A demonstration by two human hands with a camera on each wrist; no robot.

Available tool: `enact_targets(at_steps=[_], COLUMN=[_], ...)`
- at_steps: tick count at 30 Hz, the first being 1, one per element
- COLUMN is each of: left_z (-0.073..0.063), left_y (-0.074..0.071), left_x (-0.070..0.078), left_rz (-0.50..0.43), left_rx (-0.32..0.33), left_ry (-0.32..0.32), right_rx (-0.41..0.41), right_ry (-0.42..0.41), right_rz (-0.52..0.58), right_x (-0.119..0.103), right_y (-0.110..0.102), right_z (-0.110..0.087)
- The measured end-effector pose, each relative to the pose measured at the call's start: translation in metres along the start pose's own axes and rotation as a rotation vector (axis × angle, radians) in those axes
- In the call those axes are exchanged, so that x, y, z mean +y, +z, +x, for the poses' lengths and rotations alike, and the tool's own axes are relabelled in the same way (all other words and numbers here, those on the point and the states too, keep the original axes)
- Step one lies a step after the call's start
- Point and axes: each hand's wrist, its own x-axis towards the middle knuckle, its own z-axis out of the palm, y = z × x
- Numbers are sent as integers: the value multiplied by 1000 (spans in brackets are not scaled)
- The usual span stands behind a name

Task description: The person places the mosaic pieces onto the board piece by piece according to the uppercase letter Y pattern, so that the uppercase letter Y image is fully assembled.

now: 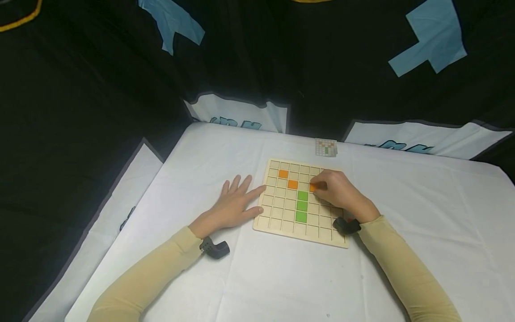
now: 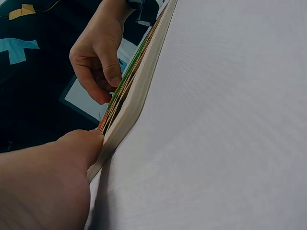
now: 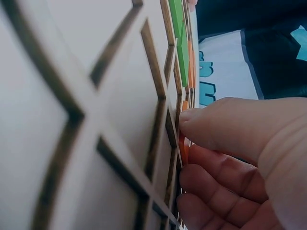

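A square wooden grid board (image 1: 279, 210) lies on the white-covered table. Three green tiles (image 1: 301, 206) form a column in its cells. Two orange tiles, an upper-left one (image 1: 283, 174) and a lower one (image 1: 293, 184), sit diagonally above them. At a cell right of the column's top, my right hand (image 1: 341, 191) pinches another orange tile (image 3: 184, 149) between thumb and fingers, partly hiding it. My left hand (image 1: 234, 206) lies with fingers spread beside the board, index finger and thumb touching its left edge. In the left wrist view the board's pale side edge (image 2: 139, 91) shows beside the thumb.
A small stack of pattern cards (image 1: 326, 147) lies beyond the board near the table's far edge; the top one shows a grid with coloured squares. White cloth (image 1: 422, 214) covers the table. Dark curtains (image 1: 257, 58) with blue tape (image 1: 436, 36) hang behind.
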Motion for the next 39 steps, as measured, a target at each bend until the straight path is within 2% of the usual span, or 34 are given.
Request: enact_targets(at_steps=[18,27,33,39], left_z=[0,-1,0,1], left_y=[1,-1,2,3], left_x=[0,1,-1,-2], left_rz=[1,0,3,2], left_rx=[5,6,-3,-8], left_ry=[5,2,-4,-9], right_rx=[-5,-5,10,1], right_ry=[9,50,45,78], right_rz=[-1,-9,-8,-10], right_x=[1,0,4,5], right_y=[-4,-10,-12,-17], right_z=[-3,-10,-19,-32])
